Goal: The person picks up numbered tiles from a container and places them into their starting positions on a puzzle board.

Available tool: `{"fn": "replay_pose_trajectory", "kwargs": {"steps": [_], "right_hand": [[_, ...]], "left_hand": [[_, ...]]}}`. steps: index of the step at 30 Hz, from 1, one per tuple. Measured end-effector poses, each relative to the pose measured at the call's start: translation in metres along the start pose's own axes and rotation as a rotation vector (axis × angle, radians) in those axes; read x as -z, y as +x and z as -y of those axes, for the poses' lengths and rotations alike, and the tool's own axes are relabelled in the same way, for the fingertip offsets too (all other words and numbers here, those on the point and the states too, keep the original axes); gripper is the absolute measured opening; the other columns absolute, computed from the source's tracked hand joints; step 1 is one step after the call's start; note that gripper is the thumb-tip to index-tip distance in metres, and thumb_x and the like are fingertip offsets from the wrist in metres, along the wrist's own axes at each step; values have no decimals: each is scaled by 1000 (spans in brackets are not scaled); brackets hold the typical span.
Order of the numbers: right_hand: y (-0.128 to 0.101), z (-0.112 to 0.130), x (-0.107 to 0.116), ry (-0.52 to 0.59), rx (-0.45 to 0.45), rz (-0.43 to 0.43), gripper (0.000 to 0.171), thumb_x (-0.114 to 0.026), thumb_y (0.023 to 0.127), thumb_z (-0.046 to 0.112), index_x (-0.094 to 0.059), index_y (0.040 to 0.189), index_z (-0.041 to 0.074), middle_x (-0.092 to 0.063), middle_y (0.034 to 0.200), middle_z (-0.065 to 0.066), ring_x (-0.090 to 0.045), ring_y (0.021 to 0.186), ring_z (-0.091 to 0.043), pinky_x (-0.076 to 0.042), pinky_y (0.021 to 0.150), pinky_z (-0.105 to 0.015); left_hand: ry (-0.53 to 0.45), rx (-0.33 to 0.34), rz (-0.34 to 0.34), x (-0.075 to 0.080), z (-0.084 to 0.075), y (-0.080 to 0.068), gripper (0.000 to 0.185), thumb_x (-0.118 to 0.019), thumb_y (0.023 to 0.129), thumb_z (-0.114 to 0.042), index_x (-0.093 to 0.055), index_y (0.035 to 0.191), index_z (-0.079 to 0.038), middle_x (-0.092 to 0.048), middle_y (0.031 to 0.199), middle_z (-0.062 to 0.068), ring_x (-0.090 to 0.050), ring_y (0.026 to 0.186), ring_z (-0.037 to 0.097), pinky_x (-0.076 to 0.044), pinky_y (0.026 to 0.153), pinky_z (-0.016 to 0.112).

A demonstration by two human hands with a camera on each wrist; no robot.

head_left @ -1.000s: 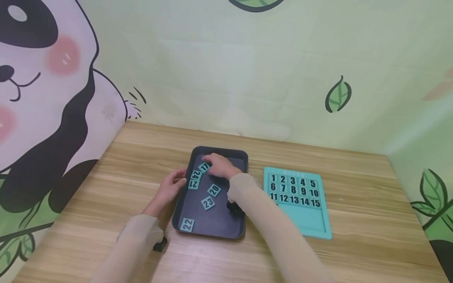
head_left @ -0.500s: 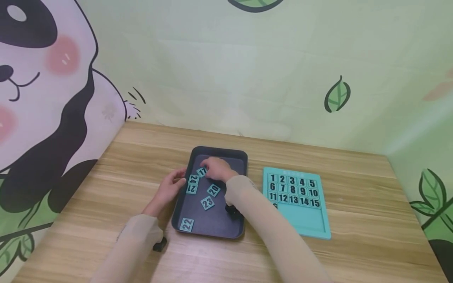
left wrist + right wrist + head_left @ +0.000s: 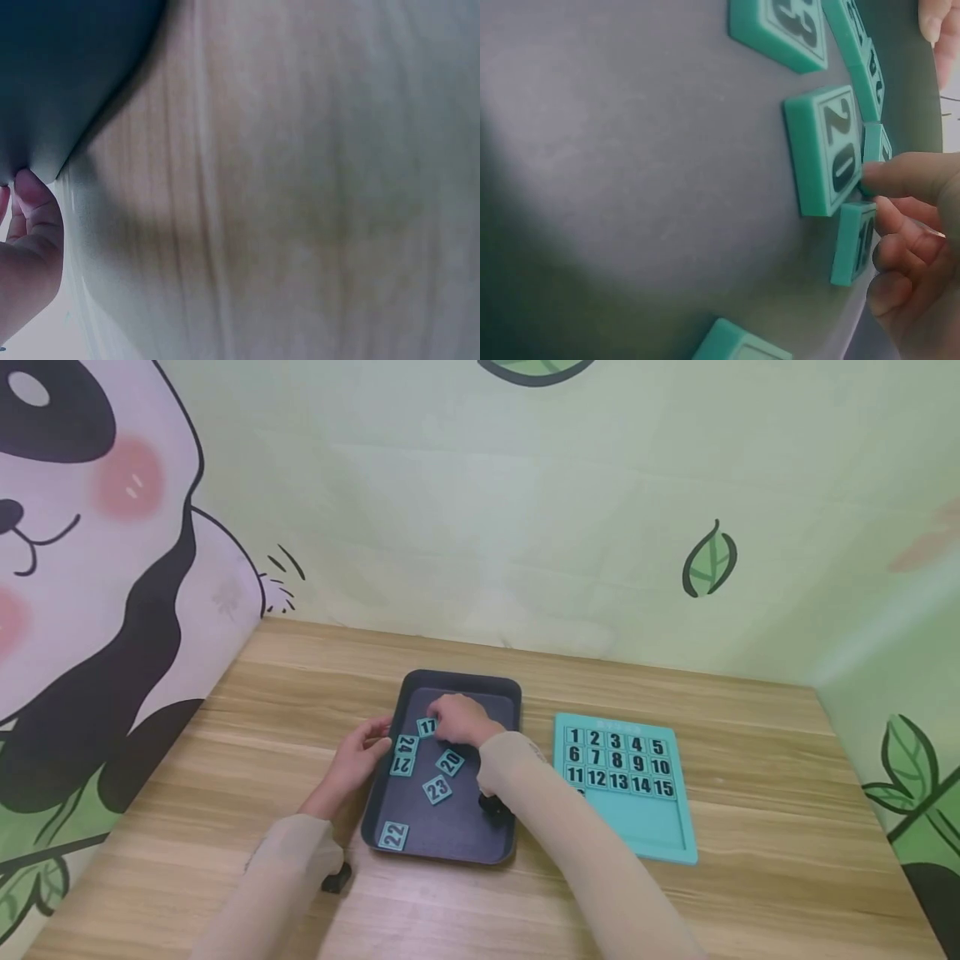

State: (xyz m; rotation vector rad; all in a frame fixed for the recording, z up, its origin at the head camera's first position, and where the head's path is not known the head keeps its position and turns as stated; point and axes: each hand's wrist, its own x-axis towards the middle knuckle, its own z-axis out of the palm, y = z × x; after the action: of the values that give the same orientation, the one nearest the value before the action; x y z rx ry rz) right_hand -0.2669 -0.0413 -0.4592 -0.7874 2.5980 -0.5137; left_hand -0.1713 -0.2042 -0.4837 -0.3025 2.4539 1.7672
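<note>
A dark tray [image 3: 457, 843] lies on the wooden table with several teal number tiles in it. My right hand [image 3: 459, 718] is curled over the tray's far part and pinches a number tile [image 3: 853, 241] next to tile 17 [image 3: 426, 727]; the thumb [image 3: 900, 174] lies by tile 20 [image 3: 826, 150]. Tiles 24 and 21 [image 3: 405, 753], 23 [image 3: 437, 789] and 22 [image 3: 393, 835] lie loose. My left hand [image 3: 362, 753] holds the tray's left rim, its thumb [image 3: 34, 199] against the tray's edge [image 3: 67, 97].
A teal number board [image 3: 637, 831] lies to the right of the tray, with its upper three rows filled 1 to 15 and its lower part bare. Walls stand close at the back and on both sides. A small black object [image 3: 335, 878] sits under my left sleeve.
My right hand has drawn back a little toward me, and tile 17 has slid nearer with it. Left hand has stayed on the tray's rim.
</note>
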Motion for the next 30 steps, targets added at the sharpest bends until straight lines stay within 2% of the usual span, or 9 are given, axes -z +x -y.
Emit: {"fn": "replay_pose_trajectory", "kwargs": {"steps": [9,16,21,25,30], "right_hand": [[-8,3,22,-4,62,5,37,-60,79,15,-57,115,9,-61,84,0,-55,67,-10,-45,62,-20],[-24,1,40,-5,91,12,37,-58,81,17,-55,118,11,-62,91,-1,-56,72,-9,-46,64,-21],[-41,-5,51,-1,121,-25,36,-59,81,18,-55,116,11,-60,86,0,-54,73,-12,-45,66,-24],[-59,-15,59,11,155,-61,37,-62,79,18,-56,114,10,-60,89,-1,-52,79,-12,-45,71,-25],[-85,-33,64,112,180,-76,34,-63,78,16,-57,111,8,-60,90,-4,-45,60,-10,-42,63,-22]], "left_hand": [[8,8,13,1,2,1,39,-41,92,-13,-39,131,-8,-43,129,17,-40,120,34,-36,99,46],[34,-10,9,0,1,1,39,-41,92,-11,-38,131,-5,-43,128,19,-40,120,36,-35,100,47],[34,-16,8,-1,0,1,39,-41,92,-10,-38,131,-4,-43,128,20,-41,119,36,-35,99,47],[25,-12,13,-2,0,1,40,-42,92,-10,-38,130,-4,-43,128,20,-40,120,36,-35,100,46],[34,-8,19,-1,0,1,40,-41,92,-10,-38,131,-4,-43,128,20,-39,121,36,-35,100,46]]}}
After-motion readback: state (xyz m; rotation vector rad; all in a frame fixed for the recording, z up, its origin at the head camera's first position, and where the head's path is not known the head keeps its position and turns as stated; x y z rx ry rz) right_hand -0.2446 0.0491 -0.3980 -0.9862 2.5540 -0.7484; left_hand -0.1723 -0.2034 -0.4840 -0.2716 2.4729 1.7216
